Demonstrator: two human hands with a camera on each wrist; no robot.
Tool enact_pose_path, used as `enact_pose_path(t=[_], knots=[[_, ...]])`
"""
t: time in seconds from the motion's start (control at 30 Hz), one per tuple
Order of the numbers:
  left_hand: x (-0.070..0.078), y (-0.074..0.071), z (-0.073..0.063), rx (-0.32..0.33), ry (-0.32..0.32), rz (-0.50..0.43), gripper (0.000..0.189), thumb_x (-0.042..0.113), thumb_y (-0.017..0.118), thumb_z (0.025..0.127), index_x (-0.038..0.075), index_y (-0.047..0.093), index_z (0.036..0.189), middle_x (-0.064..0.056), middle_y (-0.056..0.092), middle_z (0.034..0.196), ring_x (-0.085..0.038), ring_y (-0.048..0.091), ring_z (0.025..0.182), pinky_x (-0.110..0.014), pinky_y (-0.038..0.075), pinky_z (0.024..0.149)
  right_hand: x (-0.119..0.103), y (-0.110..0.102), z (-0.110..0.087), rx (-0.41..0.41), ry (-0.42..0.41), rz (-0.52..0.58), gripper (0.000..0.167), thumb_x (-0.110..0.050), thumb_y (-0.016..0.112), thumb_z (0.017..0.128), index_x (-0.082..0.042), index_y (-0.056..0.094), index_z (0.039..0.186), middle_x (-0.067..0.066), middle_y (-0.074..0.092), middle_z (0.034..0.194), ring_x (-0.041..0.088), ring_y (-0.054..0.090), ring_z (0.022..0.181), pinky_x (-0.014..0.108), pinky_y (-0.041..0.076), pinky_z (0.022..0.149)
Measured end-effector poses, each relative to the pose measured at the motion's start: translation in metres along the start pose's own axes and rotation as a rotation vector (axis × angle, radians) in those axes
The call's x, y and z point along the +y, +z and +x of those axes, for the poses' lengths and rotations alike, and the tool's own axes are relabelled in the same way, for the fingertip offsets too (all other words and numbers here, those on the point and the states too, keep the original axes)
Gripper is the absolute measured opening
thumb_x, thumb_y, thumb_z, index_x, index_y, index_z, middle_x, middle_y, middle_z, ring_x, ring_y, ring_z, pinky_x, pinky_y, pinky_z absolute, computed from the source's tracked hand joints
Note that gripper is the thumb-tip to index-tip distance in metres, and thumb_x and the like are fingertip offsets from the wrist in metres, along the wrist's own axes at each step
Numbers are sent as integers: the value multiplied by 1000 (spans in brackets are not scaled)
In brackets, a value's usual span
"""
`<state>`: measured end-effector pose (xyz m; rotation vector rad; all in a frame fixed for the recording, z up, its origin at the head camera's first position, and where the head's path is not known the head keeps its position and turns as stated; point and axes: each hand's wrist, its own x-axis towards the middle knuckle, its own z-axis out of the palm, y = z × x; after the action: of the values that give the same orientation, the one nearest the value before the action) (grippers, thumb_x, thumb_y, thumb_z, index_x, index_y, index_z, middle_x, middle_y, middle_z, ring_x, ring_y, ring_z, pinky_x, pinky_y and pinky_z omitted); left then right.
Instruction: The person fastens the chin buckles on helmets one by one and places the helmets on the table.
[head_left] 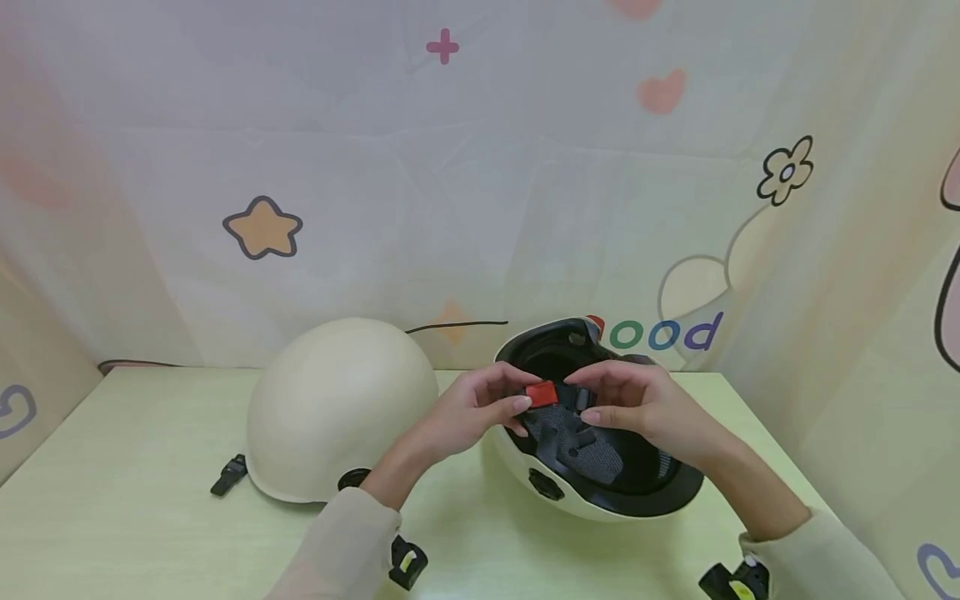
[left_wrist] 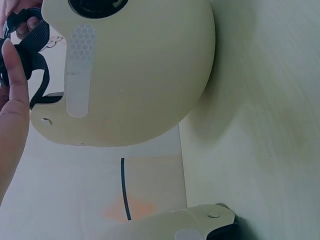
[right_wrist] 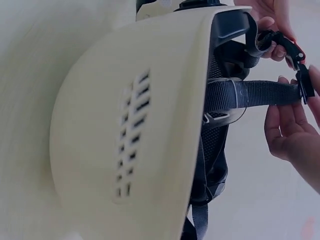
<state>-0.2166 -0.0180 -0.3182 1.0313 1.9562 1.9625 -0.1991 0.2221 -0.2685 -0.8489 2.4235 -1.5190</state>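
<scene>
An upturned cream helmet [head_left: 581, 507] with a black padded lining [head_left: 600, 462] lies at the right of the table, its opening facing up. Over that opening, my left hand [head_left: 476, 404] pinches the red part of the chin-strap buckle [head_left: 542, 394] between thumb and fingers. On the buckle's other side, my right hand [head_left: 645, 408] grips the black end with thumb and fingertips. In the right wrist view, the black webbing strap [right_wrist: 265, 95] runs from the helmet to the buckle, whose two halves appear joined between both hands.
A second cream helmet [head_left: 337, 408] sits dome up at the left, close to my left forearm. Its black buckle end [head_left: 228, 475] sticks out on the table [head_left: 112, 500]. A printed curtain [head_left: 450, 167] hangs behind, with a thin black cable [head_left: 457, 324] against it.
</scene>
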Motion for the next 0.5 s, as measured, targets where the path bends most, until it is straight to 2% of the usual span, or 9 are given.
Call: enact_pose_path(t=[0.17,0.33,0.5], knots=[[1,1,0,-14,-11,-43,26,1,55,90,-6,53,115,-18,57,102,-23,63,69,-46,51,72,2,0,-2,0,-31,13,29,-1,63,83,5,55,111,17,60,94,27,58,80,30,52,74],[2,3,0,-19,-7,-100,28,-1,54,90,-8,50,117,-19,56,105,-21,62,75,-44,52,72,5,1,-1,7,-71,22,27,2,62,84,6,54,109,15,59,98,27,59,82,29,52,75],[2,4,-1,14,-1,-33,28,1,55,90,-5,53,117,-12,56,88,-17,57,66,-36,53,69,6,1,-1,9,-85,21,25,4,61,84,7,54,108,15,59,98,32,59,83,28,51,76]])
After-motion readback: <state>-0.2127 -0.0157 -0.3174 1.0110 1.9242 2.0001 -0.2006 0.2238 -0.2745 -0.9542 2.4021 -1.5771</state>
